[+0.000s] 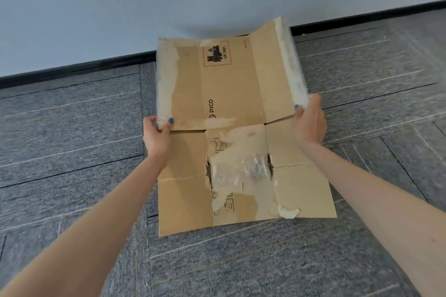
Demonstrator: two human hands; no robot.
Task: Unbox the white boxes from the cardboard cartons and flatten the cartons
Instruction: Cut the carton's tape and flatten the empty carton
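Observation:
A flattened brown cardboard carton (pixel 231 94) is spread out in front of me, held up off the carpet, its flaps splayed. It bears a PICO print, a UN 3481 battery label and torn patches with clear tape. My left hand (pixel 156 135) pinches the carton's left flap edge, thumb on top. My right hand (pixel 310 119) grips the taped right flap edge, which tilts upward. No white box is in view.
Grey carpet tiles (pixel 72 147) cover the floor all around. A pale wall (pixel 120 7) with a black skirting strip (pixel 72 66) runs across the back, just behind the carton's far edge.

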